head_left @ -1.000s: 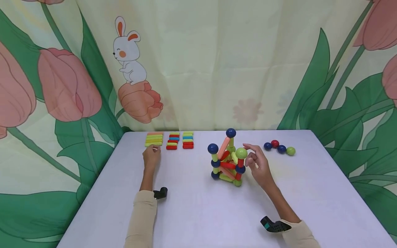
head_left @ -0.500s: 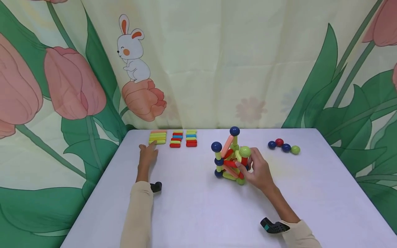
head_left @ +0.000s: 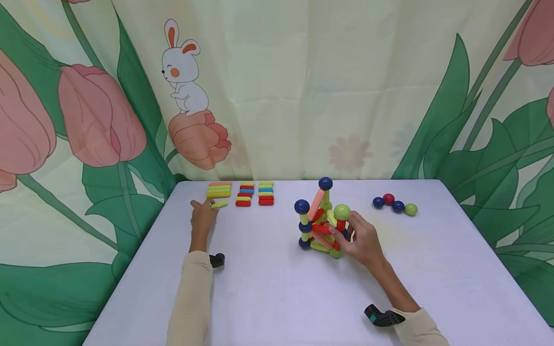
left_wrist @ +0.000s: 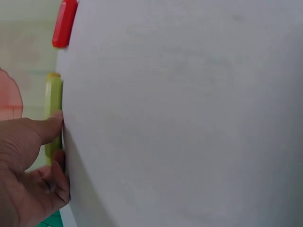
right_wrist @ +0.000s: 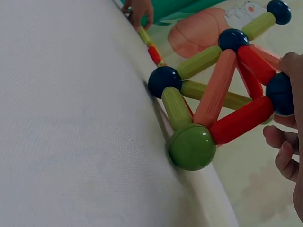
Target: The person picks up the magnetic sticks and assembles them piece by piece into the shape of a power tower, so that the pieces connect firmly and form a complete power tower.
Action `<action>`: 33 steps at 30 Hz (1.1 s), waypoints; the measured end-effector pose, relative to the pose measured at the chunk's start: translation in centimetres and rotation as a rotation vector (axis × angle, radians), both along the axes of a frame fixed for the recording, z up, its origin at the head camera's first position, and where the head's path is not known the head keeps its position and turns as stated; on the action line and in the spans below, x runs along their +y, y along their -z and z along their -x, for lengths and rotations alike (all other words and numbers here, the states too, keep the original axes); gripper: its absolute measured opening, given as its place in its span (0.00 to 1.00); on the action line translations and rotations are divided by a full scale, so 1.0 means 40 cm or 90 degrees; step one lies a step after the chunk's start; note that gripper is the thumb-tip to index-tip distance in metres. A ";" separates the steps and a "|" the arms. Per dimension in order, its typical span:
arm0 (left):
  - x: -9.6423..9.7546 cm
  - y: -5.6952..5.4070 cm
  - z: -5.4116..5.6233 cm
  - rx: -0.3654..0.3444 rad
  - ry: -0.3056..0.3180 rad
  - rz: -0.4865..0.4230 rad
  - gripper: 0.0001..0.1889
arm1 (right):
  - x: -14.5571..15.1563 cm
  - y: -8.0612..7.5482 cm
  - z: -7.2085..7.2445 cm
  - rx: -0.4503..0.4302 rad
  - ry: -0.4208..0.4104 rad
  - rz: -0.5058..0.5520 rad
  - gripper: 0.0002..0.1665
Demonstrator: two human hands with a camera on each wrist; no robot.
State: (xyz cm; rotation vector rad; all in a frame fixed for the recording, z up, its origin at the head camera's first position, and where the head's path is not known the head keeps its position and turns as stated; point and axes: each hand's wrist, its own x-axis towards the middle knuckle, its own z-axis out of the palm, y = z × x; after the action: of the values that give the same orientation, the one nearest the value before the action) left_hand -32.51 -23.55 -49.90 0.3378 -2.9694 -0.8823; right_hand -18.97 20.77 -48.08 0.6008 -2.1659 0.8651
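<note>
Head view shows the left hand (head_left: 202, 218) pinching a green stick (head_left: 220, 204); the right hand (head_left: 364, 244) pinches the tower (head_left: 321, 229), probably for making it steady.

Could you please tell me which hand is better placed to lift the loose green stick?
The left hand, most likely: it touches the green stick, while the right hand holds the ball-and-stick structure, well away to the right.

Beige sleeves (head_left: 189, 298), blk wrist cams (head_left: 389, 317), R one w/ teal patch (head_left: 372, 317), hands (head_left: 363, 244) bare.
</note>
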 end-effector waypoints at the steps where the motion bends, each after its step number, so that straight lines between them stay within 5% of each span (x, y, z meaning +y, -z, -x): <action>1: -0.002 0.000 -0.002 0.010 0.003 0.013 0.17 | 0.002 0.000 0.001 0.002 -0.007 0.001 0.28; 9: -0.002 -0.021 -0.036 0.044 0.004 0.061 0.14 | 0.012 -0.013 0.009 -0.076 -0.112 0.040 0.23; 13: 0.003 -0.015 -0.040 0.078 -0.023 0.029 0.16 | 0.006 -0.035 -0.002 -0.149 -0.151 0.067 0.22; 18: 0.044 -0.014 -0.033 0.175 -0.033 -0.048 0.18 | 0.008 -0.057 -0.008 -0.260 -0.192 0.080 0.20; 21: 0.096 -0.030 -0.031 0.212 0.019 -0.107 0.18 | 0.017 -0.052 0.006 -0.330 -0.224 0.081 0.19; 24: 0.167 -0.050 -0.034 0.203 0.112 -0.209 0.18 | 0.027 -0.046 0.023 -0.384 -0.278 0.087 0.18; 29: 0.288 -0.084 -0.062 0.111 0.231 -0.446 0.19 | 0.022 -0.053 0.038 -0.454 -0.350 0.102 0.17; 33: 0.366 -0.101 -0.094 0.024 0.261 -0.581 0.20 | 0.013 -0.050 0.042 -0.478 -0.355 0.102 0.15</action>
State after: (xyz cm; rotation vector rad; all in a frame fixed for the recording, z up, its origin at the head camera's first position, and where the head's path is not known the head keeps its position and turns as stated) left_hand -28.77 -8.90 -45.86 -0.3019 -2.4196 -2.2105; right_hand -20.66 21.28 -46.10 0.9244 -2.5701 1.7711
